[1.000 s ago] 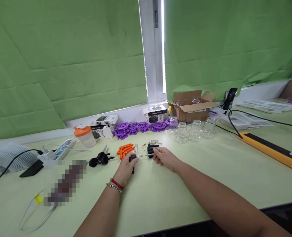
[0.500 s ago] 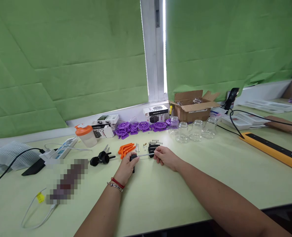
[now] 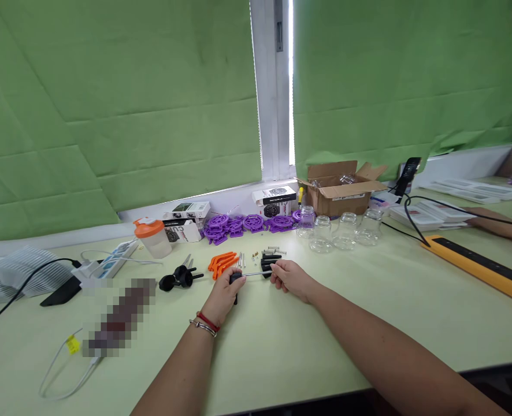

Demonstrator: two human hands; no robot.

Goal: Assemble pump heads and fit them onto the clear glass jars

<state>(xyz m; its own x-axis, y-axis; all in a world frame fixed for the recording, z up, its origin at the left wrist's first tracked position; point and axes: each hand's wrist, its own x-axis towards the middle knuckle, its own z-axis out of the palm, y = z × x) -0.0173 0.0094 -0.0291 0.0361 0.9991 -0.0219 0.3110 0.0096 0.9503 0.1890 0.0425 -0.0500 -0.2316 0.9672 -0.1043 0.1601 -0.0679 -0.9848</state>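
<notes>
My left hand point(image 3: 222, 290) is closed around a small black part point(image 3: 236, 279), whose lower end sticks out below the fingers. A thin metal rod point(image 3: 252, 273) runs from this part across to my right hand point(image 3: 287, 274), which pinches its far end between thumb and fingers. Just behind the rod lie black tapered pieces point(image 3: 270, 261), partly covered by my right fingers. Orange handle-like pieces point(image 3: 222, 261) are piled behind my left hand, with metal pins point(image 3: 242, 260) next to them. Coil springs point(image 3: 274, 251) and tiny brass-coloured bits point(image 3: 255, 255) lie beyond.
Black cup-shaped parts point(image 3: 182, 277) and a shaker bottle with orange lid point(image 3: 152, 238) stand left. Purple plastic parts point(image 3: 252, 223), glass jars point(image 3: 347, 232) and an open cardboard box point(image 3: 345, 193) line the back. A yellow-black bar point(image 3: 477, 268) and another person's arm point(image 3: 498, 224) are at right.
The camera view has shifted slightly. Both hands keep the same hold on the black part and rod. At the right, the other person's arm has moved a little.
</notes>
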